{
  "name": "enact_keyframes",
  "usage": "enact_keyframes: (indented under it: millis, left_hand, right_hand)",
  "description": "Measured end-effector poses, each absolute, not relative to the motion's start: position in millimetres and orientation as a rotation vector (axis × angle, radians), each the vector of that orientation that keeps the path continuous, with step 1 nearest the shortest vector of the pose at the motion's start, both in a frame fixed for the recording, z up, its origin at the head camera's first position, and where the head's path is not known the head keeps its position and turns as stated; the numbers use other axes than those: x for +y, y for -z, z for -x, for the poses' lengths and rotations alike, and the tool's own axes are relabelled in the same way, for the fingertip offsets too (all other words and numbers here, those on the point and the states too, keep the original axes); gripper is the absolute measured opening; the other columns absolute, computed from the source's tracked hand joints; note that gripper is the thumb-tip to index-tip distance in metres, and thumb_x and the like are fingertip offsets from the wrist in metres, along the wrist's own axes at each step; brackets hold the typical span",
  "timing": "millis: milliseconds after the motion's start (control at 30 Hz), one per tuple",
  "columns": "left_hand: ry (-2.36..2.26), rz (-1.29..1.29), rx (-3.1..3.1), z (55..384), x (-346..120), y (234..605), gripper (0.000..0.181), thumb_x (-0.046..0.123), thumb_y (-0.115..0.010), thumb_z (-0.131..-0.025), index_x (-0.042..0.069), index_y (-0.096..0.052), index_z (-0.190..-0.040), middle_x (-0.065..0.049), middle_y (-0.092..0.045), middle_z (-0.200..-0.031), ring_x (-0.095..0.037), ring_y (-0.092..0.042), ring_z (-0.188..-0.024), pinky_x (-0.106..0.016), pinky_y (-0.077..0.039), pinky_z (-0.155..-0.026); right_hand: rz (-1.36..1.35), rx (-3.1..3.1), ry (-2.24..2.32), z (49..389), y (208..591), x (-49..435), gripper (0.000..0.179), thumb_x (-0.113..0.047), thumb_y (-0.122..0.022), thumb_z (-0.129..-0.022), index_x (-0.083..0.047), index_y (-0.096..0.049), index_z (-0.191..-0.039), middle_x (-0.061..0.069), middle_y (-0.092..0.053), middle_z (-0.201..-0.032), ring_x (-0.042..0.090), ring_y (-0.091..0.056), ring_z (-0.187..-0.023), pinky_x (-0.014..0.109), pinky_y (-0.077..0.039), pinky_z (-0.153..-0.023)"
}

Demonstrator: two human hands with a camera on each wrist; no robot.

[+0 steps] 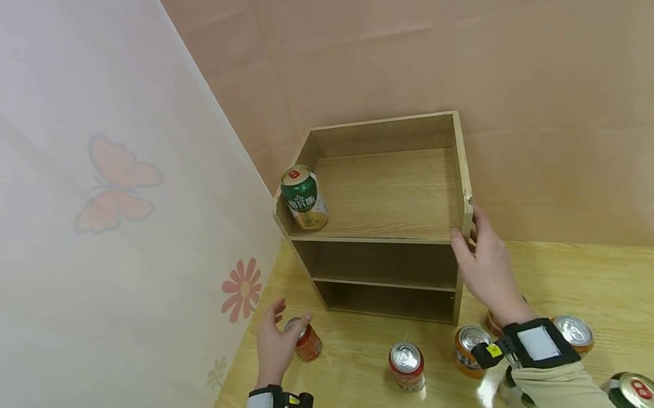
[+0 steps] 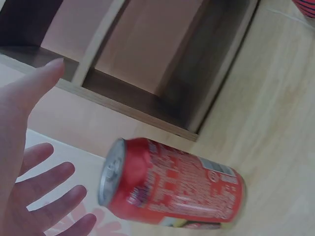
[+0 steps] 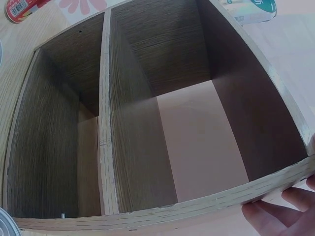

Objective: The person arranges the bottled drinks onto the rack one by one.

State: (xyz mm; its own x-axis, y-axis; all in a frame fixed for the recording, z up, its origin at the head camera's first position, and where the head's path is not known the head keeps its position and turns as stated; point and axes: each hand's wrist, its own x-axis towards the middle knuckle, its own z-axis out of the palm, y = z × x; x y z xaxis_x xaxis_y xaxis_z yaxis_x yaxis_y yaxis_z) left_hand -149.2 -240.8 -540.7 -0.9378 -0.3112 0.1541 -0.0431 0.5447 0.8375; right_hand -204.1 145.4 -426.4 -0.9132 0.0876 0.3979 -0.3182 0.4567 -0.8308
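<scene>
A small wooden shelf [image 1: 394, 238] with an open tray-like top and two lower compartments stands on the table. My right hand [image 1: 488, 268] holds its right side panel near the top front corner, thumb in front and fingers along the outer side. In the right wrist view, fingertips [image 3: 263, 216] meet the panel's edge. On the shelf's top left sits a green and gold can [image 1: 304, 198], upright. My left hand [image 1: 275, 343] is beside a red can [image 1: 308, 343], fingers spread and thumb apart. The left wrist view shows a gap between that hand and the can.
Another red can [image 1: 407, 367] stands in front of the shelf. Around my right forearm are an orange can [image 1: 472, 351], a silver-topped can [image 1: 574, 332] and a dark green can [image 1: 636, 392]. A white patterned curtain [image 1: 93, 279] borders the table's left side.
</scene>
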Motion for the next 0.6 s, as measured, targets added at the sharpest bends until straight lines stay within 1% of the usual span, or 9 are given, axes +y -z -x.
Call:
enact_keyframes:
  millis: [233,500,600]
  left_hand:
    - [1.356,-0.326,-2.530,142.4,-240.8,558.5,0.081,0.038,-0.092,-0.076,0.005,-0.055,-0.141,-0.015,-0.057,-0.138,-0.037,-0.056,-0.120,-0.055,-0.050,-0.095]
    - [1.377,-0.369,-2.509,142.8,-241.2,570.8,0.083,0.031,-0.094,-0.075,0.003,-0.052,-0.141,-0.018,-0.057,-0.137,-0.038,-0.060,-0.114,-0.053,-0.053,-0.091]
    - [1.385,-0.423,-2.515,142.6,-241.3,578.7,0.087,0.033,-0.093,-0.075,0.001,-0.049,-0.142,-0.022,-0.057,-0.134,-0.039,-0.060,-0.115,-0.054,-0.053,-0.091]
  right_hand:
    - [-0.210,-2.316,-1.470,204.3,426.4,145.2,0.058,-0.026,-0.046,-0.107,-0.007,-0.027,-0.159,0.026,-0.038,-0.155,0.052,-0.045,-0.132,0.060,-0.046,-0.094]
    - [-0.187,-2.298,-1.456,205.2,427.0,145.3,0.055,-0.025,-0.046,-0.107,-0.006,-0.032,-0.156,0.026,-0.044,-0.150,0.050,-0.047,-0.131,0.058,-0.048,-0.094]
    - [-0.188,-2.301,-1.450,205.4,427.0,144.9,0.056,-0.025,-0.046,-0.107,-0.005,-0.031,-0.157,0.027,-0.043,-0.151,0.050,-0.047,-0.131,0.058,-0.048,-0.093]
